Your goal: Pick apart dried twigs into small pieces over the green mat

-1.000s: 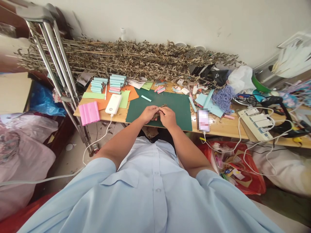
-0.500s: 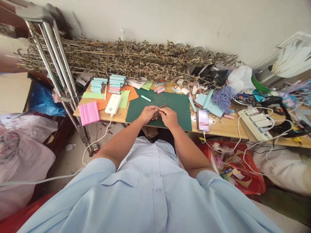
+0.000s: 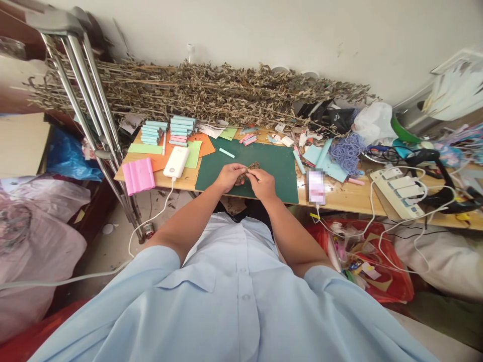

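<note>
Over the dark green mat (image 3: 211, 171), my left hand (image 3: 230, 177) and my right hand (image 3: 261, 182) meet with their fingertips pinched close together. Both are closed on a small clump of dried leaves (image 3: 253, 166), part of which shows between and just beyond the fingers. A single pale blue paper roll (image 3: 227, 153) lies on the mat beyond my left hand. Several small pink and blue rolls (image 3: 248, 139) lie at the mat's far edge.
Behind the wooden table (image 3: 335, 198) lies a long heap of dried stems (image 3: 226, 90). A power bank (image 3: 176, 162) and stacked blue rolls (image 3: 182, 124) are left; a phone (image 3: 316, 187), purple yarn (image 3: 346, 156) and a power strip (image 3: 398, 191) are right. Crutches (image 3: 86, 85) stand far left.
</note>
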{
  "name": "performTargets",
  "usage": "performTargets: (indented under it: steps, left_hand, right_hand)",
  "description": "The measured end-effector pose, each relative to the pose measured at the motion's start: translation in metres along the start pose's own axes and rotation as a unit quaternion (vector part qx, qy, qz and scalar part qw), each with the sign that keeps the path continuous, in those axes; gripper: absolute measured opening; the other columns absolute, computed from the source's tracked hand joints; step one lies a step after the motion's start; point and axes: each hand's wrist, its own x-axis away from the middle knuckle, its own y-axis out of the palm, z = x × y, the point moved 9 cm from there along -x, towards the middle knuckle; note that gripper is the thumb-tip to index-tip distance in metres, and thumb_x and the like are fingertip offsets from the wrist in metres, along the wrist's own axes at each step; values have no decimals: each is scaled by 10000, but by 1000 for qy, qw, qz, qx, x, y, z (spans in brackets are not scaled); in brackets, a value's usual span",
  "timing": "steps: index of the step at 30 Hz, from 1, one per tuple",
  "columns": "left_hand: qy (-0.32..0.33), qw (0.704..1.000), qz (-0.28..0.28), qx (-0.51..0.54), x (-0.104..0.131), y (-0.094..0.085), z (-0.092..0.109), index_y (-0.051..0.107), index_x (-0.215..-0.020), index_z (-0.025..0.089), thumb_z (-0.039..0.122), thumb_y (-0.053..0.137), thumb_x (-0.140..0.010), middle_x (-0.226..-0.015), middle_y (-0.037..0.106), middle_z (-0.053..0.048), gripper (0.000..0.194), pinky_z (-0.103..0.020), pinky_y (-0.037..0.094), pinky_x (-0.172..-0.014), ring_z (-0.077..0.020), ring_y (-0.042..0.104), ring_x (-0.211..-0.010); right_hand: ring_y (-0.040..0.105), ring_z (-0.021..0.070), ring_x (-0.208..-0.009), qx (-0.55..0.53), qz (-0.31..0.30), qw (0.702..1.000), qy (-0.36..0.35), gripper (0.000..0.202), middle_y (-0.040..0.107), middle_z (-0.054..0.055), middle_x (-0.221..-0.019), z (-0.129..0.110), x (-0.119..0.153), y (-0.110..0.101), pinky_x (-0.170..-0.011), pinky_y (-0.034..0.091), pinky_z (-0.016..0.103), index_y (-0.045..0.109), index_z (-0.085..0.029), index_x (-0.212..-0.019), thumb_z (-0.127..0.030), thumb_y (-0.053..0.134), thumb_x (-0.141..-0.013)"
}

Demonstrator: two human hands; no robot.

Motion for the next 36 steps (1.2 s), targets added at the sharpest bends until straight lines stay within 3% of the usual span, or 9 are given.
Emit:
performTargets:
  steps: [5, 8, 13, 18, 21, 24, 27, 31, 36]
  left_hand:
    - [9, 1000, -8, -15, 1, 4, 3, 684, -927, 88, 282, 748, -860, -672, 681, -36, 215, -207, 288, -384, -97, 567, -415]
    - [9, 999, -21, -26, 2, 6, 3, 695, -955, 84, 279, 768, -843, -741, 712, -52, 236, -206, 305, -396, -87, 576, -436]
    - [3, 999, -13, -45, 1, 4, 0, 690, -900, 96, 267, 753, -853, -665, 681, -30, 188, -198, 307, -414, -78, 567, -444]
    - [4, 999, -23, -26, 1, 4, 1, 690, -904, 87, 267, 750, -840, -722, 726, -74, 201, -200, 299, -410, -86, 572, -446]
    - [6, 999, -24, -21, 1, 3, 0, 697, -962, 90, 274, 751, -839, -758, 746, -82, 228, -197, 309, -414, -84, 574, -459]
    - [5, 999, -15, -32, 0, 2, -1, 700, -964, 94, 265, 749, -846, -760, 745, -77, 214, -195, 324, -417, -80, 575, -461]
    - [5, 999, -7, -41, -2, 4, -1, 703, -916, 92, 244, 736, -857, -761, 736, -77, 167, -198, 323, -405, -82, 576, -451]
    - [-5, 999, 6, -36, -2, 4, -1, 700, -900, 96, 239, 729, -871, -693, 695, -49, 149, -194, 298, -393, -83, 573, -433]
    - [-19, 1000, -7, -8, 2, 6, 2, 689, -945, 94, 315, 739, -893, -662, 671, -33, 233, -190, 268, -383, -87, 570, -415]
  right_hand:
    - [736, 255, -1042, 55, 0, 997, -58, 280, 792, 110, -1099, -8, 0, 1, -981, 577, 417, 786, -218, -1060, -308, 527, -1004]
    - [727, 260, -1022, 86, -7, 994, -60, 309, 789, 115, -1079, -9, -2, 3, -962, 568, 420, 772, -213, -1053, -283, 473, -1016]
    - [702, 268, -983, 112, -46, 992, -40, 255, 771, 128, -1031, -9, -7, 7, -955, 545, 410, 739, -203, -1000, -264, 492, -984]
    - [698, 220, -809, -24, -18, 996, 83, 241, 753, 56, -837, 18, -10, 10, -814, 583, 367, 712, -214, -888, -337, 516, -955]
    - [705, 203, -692, -147, 35, 972, 179, 295, 735, 36, -751, 45, -7, 18, -694, 605, 349, 714, -198, -921, -428, 531, -945]
    - [720, 208, -673, -184, 84, 956, 213, 327, 745, 51, -779, 55, -3, 19, -664, 624, 358, 724, -189, -954, -468, 554, -930]
    - [742, 229, -777, -112, 91, 973, 178, 285, 772, 72, -875, 42, -3, 11, -758, 636, 389, 745, -201, -967, -433, 584, -929]
    - [724, 258, -1035, 7, 58, 997, 45, 267, 778, 104, -1056, 6, -5, 3, -993, 584, 442, 777, -230, -999, -342, 536, -979]
    - [701, 258, -1097, 36, 12, 999, -19, 306, 755, 117, -1138, -8, -3, 7, -1027, 570, 443, 782, -235, -1111, -318, 506, -1011]
